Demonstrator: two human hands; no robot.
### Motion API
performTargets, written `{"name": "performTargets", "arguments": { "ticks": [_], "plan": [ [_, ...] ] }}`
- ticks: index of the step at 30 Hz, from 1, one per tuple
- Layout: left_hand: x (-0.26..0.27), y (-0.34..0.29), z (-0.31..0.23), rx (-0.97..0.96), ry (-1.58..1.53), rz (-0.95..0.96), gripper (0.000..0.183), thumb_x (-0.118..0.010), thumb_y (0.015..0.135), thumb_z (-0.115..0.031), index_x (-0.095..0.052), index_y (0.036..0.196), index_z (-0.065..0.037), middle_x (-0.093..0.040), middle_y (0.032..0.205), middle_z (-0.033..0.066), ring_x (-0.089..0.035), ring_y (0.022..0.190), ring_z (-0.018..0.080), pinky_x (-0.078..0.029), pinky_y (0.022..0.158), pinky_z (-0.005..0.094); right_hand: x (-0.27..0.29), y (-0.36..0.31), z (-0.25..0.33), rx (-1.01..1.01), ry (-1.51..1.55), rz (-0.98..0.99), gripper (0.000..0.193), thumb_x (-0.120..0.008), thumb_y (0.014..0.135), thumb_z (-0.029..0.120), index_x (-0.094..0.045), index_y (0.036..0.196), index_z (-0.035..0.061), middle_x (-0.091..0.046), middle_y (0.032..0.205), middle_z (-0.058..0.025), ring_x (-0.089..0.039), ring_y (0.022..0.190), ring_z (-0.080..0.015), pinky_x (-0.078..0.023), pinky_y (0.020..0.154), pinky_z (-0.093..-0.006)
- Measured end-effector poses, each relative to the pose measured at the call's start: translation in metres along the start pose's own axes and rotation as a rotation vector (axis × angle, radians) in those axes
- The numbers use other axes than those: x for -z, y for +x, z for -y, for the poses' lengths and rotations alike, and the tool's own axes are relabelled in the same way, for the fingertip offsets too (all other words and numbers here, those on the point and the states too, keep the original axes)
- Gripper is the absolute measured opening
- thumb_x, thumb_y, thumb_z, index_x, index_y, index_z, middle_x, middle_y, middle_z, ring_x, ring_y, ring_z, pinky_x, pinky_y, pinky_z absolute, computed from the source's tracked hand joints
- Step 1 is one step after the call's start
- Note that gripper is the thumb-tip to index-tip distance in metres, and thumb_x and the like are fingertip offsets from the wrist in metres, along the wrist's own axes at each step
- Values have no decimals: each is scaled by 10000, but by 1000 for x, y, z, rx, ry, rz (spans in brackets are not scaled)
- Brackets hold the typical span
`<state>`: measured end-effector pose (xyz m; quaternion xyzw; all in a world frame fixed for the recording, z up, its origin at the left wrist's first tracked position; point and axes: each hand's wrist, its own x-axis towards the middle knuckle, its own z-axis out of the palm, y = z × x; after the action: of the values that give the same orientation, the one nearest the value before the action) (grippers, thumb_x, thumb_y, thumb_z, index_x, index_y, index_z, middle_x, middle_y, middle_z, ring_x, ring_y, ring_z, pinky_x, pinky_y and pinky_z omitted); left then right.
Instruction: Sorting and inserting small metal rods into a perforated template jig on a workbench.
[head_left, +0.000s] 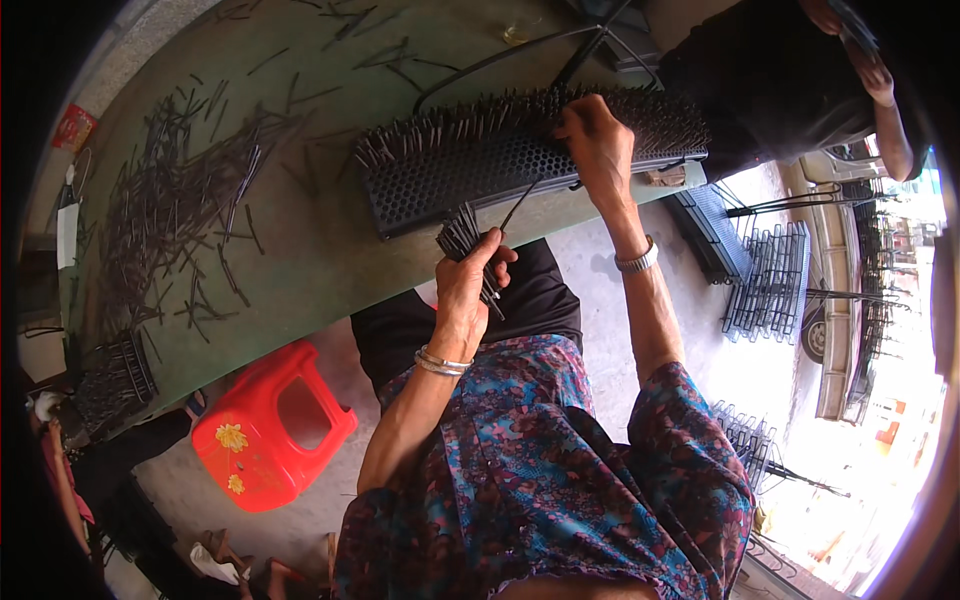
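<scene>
A bundle of thin dark rods is gripped in my left hand, close to the table's near edge. One longer rod sticks out of that hand toward the rack. Just right of it, my right hand reaches over a black perforated rack, its fingers pinched together among the upright rods. Whatever those fingertips hold is hidden. Rods fill the far rows of holes, while the near rows at the left show bare holes.
Loose dark rods lie heaped and scattered over the green table. A red plastic stool stands below its near edge. Another person is at the far right. More racks stand on the floor to the right.
</scene>
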<state>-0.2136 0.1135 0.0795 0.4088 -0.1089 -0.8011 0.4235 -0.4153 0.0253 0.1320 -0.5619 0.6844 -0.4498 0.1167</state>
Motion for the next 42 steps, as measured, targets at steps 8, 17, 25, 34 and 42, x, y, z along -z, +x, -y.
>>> {"name": "performTargets", "arguments": {
  "ticks": [8,17,25,34,42],
  "plan": [
    [-7,-6,-7,-8,5,-32,168,-715,866,-154,-637,855,-6,-641,706,91,-535,533,107,-437,484,251,-9,9,4,282,-332,11,130,-655,838,182,-651,919,80,-615,868,-147,-624,798,-348,-502,668,-431],
    [-9,-2,-3,-33,-27,-16,177,-714,864,-164,-637,854,-6,-647,718,91,-530,543,98,-448,491,251,-5,27,-2,390,-369,142,159,-666,834,217,-668,940,98,-616,899,-110,-628,813,-311,-505,686,-401],
    [-13,-1,-3,-35,-26,-46,174,-717,863,-171,-645,865,-13,-649,712,85,-551,538,106,-474,485,256,-11,16,-5,442,-403,173,152,-678,846,229,-699,955,125,-618,892,-70,-637,747,-260,-508,645,-365],
    [-15,0,-4,-68,-17,-50,186,-723,860,-173,-650,881,-2,-657,717,94,-558,540,116,-481,481,261,4,-9,7,335,-250,47,206,-668,864,272,-717,925,81,-615,806,-125,-617,771,-317,-496,653,-409],
    [-29,-2,-8,-59,17,-36,216,-710,879,-218,-652,943,-20,-675,778,98,-567,597,121,-511,531,291,22,-37,33,-220,330,416,160,-604,901,115,-649,932,-36,-683,742,-112,-665,671,-146,-505,604,-284]
  ]
}}
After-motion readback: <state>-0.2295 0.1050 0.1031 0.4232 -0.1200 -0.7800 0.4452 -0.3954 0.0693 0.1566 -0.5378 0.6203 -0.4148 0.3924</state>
